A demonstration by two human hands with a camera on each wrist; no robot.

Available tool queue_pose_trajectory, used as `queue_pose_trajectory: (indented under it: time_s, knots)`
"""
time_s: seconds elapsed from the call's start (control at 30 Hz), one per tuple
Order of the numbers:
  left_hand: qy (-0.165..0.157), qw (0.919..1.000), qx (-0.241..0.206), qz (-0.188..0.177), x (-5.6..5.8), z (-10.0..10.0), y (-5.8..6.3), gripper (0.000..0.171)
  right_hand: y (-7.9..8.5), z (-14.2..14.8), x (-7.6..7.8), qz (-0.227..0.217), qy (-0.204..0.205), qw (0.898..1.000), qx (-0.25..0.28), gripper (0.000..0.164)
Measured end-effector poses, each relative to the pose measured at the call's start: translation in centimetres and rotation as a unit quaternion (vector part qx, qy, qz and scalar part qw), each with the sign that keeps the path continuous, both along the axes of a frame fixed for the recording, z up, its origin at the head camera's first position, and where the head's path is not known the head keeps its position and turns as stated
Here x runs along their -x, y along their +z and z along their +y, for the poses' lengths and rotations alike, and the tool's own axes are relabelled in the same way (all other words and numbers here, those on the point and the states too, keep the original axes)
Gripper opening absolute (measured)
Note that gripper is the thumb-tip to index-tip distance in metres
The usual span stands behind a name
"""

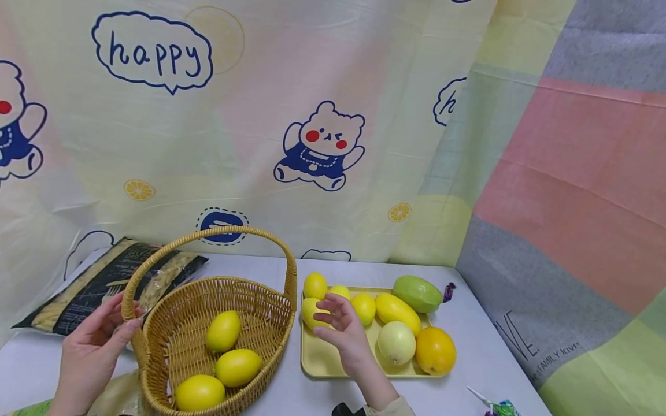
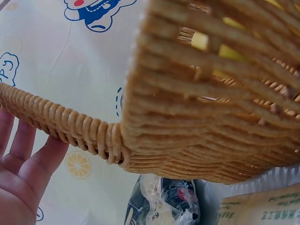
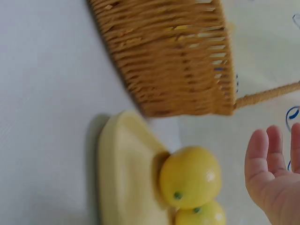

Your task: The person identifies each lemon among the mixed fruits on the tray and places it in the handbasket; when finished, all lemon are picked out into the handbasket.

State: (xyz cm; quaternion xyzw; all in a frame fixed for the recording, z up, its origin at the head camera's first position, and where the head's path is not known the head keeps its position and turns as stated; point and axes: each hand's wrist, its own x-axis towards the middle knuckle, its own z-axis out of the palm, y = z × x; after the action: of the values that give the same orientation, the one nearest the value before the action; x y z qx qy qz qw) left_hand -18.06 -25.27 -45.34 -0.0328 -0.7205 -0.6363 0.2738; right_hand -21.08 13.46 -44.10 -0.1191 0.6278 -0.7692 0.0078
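Observation:
My left hand [image 1: 92, 352] holds the lower left part of the handle of a wicker basket [image 1: 174, 300], its fingers against the wrapped cane in the left wrist view. Inside the basket lie three yellow lemons [image 1: 238, 368]. To the right, my right hand [image 1: 346, 341] hovers over a pale yellow tray [image 1: 322, 361], its fingers spread and lightly bent with nothing between them. Several lemons [image 1: 363, 307] sit on the tray around a long yellow fruit [image 1: 398, 312], a pale round fruit [image 1: 396, 342], an orange [image 1: 436, 351] and a green oblong fruit [image 1: 417, 293].
A black and clear pasta bag [image 1: 88, 289] lies behind the basket on the left. A small purple-wrapped sweet [image 1: 449, 292] is beyond the tray's right corner. Near the front right lies a lollipop [image 1: 502, 408]. Printed cloth [image 1: 250, 144] hangs behind the white table.

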Motion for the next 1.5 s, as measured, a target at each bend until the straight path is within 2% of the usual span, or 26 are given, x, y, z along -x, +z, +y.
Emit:
queue_pose_trajectory:
  time_s: [0.1, 0.2, 0.33, 0.4, 0.57, 0.7, 0.8, 0.87, 1.0, 1.07, 1.13, 1.27, 1.5]
  knots:
    - [0.026, 0.9984, 0.05, 0.008, 0.6, -0.5, -0.8, 0.055, -0.7, 0.3, 0.1, -0.009, -0.032, 0.999, -0.009, 0.054]
    - [0.042, 0.9964, 0.072, 0.016, 0.2, 0.0, 0.0, 0.055, -1.5, 0.5, 0.3, -0.024, -0.053, 0.998, -0.016, 0.056]
    - [0.022, 0.9982, 0.046, 0.031, -1.2, 1.4, 2.4, 0.055, -2.5, 0.5, 0.9, -0.032, -0.083, 0.996, -0.021, 0.06]
    - [0.011, 0.999, 0.023, 0.036, -1.5, 1.7, 2.9, 0.055, -2.8, 0.4, 1.3, -0.033, -0.099, 0.994, -0.024, 0.061]
    - [-0.006, 0.9986, -0.024, 0.047, -1.8, 2.0, 3.1, 0.056, -3.5, 0.2, 2.4, -0.042, -0.128, 0.99, -0.034, 0.063]
    - [-0.013, 0.9978, -0.037, 0.054, -1.7, 2.1, 3.0, 0.055, -3.9, 0.1, 3.1, -0.05, -0.143, 0.987, -0.055, 0.063]
    - [-0.006, 0.9987, -0.031, 0.041, -1.2, 1.6, 2.3, 0.055, -4.1, 0.0, 3.5, -0.058, -0.149, 0.985, -0.068, 0.062]
    - [0.003, 0.9993, -0.005, 0.037, -0.3, 0.6, 0.7, 0.055, -4.2, -0.1, 3.7, -0.062, -0.15, 0.984, -0.077, 0.061]
    - [0.03, 0.9991, 0.029, 0.007, 2.1, -1.9, -3.2, 0.059, -4.4, -0.5, 4.2, -0.062, -0.15, 0.982, -0.101, 0.061]
    - [0.039, 0.9987, 0.032, -0.005, 2.7, -2.5, -4.1, 0.059, -4.4, -0.7, 4.3, -0.054, -0.148, 0.982, -0.107, 0.063]
    - [0.046, 0.9984, 0.028, -0.017, 2.8, -2.5, -4.3, 0.06, -4.4, -0.9, 4.5, -0.05, -0.142, 0.983, -0.109, 0.065]
    - [0.05, 0.9983, 0.027, -0.018, 2.7, -2.4, -4.2, 0.059, -4.4, -1.2, 4.9, -0.05, -0.129, 0.983, -0.118, 0.067]
    - [0.054, 0.9979, 0.026, -0.025, 2.6, -2.2, -4.0, 0.058, -4.6, -1.9, 5.5, -0.051, -0.153, 0.971, -0.178, 0.067]
